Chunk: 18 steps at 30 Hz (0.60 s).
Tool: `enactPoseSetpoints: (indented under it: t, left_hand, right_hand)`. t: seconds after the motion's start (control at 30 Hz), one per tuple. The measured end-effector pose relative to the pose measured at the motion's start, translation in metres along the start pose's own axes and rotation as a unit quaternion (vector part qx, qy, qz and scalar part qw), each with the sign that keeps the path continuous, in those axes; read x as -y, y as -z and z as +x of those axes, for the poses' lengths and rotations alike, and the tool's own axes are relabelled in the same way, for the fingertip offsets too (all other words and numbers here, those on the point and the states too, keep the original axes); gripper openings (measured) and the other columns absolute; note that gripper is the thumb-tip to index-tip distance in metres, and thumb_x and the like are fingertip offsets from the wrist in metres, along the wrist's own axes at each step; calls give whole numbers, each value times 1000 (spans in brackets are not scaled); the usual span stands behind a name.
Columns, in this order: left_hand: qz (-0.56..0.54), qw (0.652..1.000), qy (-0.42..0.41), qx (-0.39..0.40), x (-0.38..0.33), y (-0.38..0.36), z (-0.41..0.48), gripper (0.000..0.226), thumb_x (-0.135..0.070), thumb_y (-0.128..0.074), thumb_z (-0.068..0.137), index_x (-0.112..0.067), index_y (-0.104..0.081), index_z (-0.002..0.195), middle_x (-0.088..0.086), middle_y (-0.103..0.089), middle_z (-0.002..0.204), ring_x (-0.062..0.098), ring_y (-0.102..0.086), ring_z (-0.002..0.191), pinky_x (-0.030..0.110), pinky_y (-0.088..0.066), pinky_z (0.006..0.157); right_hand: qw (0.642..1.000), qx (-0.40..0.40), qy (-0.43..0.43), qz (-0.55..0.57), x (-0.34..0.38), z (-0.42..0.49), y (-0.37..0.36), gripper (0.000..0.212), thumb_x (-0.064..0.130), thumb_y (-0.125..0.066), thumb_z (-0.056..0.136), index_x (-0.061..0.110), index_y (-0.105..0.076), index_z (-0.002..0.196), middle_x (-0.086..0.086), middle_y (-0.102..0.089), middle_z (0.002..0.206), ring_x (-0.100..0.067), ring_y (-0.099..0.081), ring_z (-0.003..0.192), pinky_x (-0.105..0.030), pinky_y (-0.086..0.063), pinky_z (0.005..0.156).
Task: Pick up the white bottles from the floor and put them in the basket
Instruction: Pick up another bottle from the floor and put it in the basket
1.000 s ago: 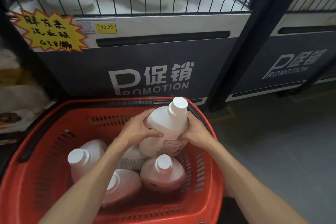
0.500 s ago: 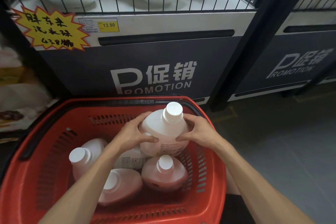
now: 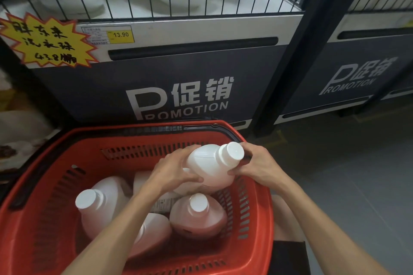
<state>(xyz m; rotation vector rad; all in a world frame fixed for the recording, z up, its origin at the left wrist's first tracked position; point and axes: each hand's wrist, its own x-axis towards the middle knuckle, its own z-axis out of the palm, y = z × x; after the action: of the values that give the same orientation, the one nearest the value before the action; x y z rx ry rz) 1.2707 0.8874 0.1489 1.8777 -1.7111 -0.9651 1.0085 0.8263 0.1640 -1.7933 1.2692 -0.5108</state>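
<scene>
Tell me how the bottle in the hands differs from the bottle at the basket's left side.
The held bottle is gripped by the left hand and right hand; the left bottle is untouched. The held bottle leans, cap toward the right, over the basket; the left bottle stands low inside it, cap up. Both are white with white caps.
</scene>
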Motion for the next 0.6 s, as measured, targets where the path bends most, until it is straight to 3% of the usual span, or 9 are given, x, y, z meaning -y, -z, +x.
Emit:
enactPoseSetpoints:
  t: [0.6]
  left_hand:
    - [-3, 1000, 2, 24, 6, -6, -9, 88, -51, -86, 64, -61, -38, 136, -19, -58, 129, 10, -52, 121, 46, -43, 104]
  right_hand:
    - [999, 15, 0, -38, -3, -9, 0, 64, 23, -94, 59, 41, -65, 113, 20, -68, 113, 0, -62, 109, -25, -50, 90]
